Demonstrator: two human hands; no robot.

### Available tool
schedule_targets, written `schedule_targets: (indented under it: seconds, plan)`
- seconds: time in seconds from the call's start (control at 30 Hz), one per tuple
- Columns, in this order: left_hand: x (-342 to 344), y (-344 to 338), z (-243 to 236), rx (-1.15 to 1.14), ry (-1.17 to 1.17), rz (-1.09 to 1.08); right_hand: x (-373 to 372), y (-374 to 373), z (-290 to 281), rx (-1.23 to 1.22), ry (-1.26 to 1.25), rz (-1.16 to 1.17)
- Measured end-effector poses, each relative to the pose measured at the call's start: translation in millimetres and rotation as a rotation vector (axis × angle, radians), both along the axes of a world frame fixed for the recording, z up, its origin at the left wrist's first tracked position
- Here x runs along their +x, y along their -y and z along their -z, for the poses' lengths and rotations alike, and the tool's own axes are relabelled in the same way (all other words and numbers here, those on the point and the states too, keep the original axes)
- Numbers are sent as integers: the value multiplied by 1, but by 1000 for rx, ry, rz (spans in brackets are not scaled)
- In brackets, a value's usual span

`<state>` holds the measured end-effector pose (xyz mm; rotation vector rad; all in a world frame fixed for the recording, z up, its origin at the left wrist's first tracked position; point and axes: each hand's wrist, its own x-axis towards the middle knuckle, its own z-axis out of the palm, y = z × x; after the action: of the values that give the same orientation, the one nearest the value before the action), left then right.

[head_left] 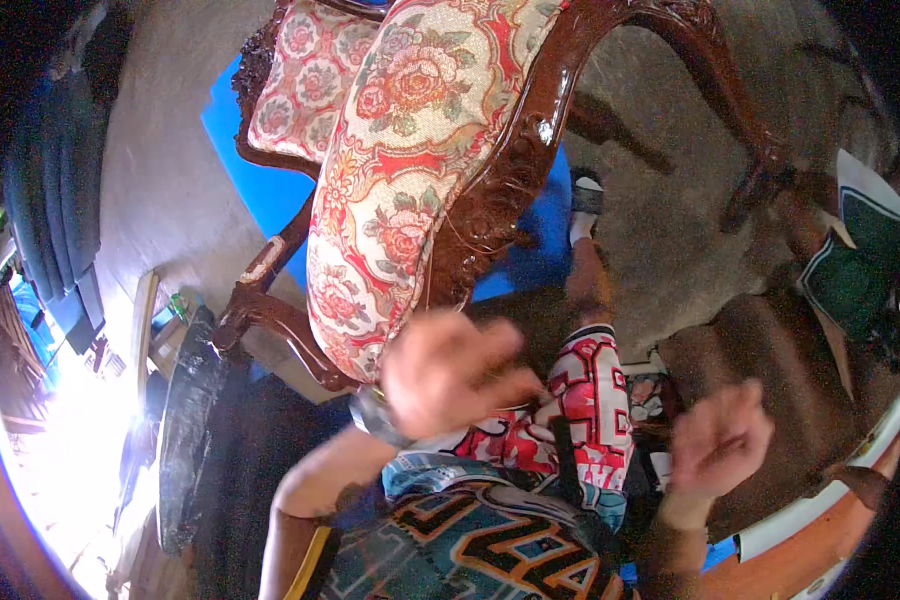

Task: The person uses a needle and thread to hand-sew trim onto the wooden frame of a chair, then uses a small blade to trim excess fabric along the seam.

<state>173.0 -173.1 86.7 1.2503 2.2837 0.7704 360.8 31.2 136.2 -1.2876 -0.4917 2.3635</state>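
Note:
A carved, dark glossy wooden chair (pixel 560 90) with floral upholstery (pixel 400 150) in cream, red and green lies tipped in front of me. My left hand (pixel 455 375), a watch (pixel 378 415) on its wrist, is by the lower end of the padded seat, where the cloth meets the wood. Motion smears its fingers, so I cannot see what they hold. A thin thread-like line runs along the seat edge just above it. Out to the right, away from the chair, my right hand (pixel 725 435) is raised with its fingers curled in. Anything inside it is hidden.
A blue sheet (pixel 260 205) lies under the chair on the grey concrete floor (pixel 660 250). At the left are a long dark padded piece (pixel 185 440) and wooden boards (pixel 142 330). Another person in dark green shorts (pixel 855 280) is at the right, beside brown material (pixel 750 340).

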Motion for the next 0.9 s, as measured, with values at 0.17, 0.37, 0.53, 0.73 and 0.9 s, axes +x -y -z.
schedule_targets:
  seconds: [0.17, 0.37, 0.53, 0.73, 0.9]
  plan:
    - [-64, -9, -21, -395, -120, -234, 100, -53, 26, 135, 255, 209]
    - [-45, 45, -17, -582, 119, -398, 94, -24, 44, 48, 444, 144]
    - [-26, 66, 0, -389, 391, -723, 84, -17, 56, 83, 450, 79]
    - [-4, 70, 11, -382, 493, -760, 62, -19, 54, 232, 586, -57]
    - [-3, 61, 14, -416, 537, -779, 6, -2, 79, 866, 573, -753]
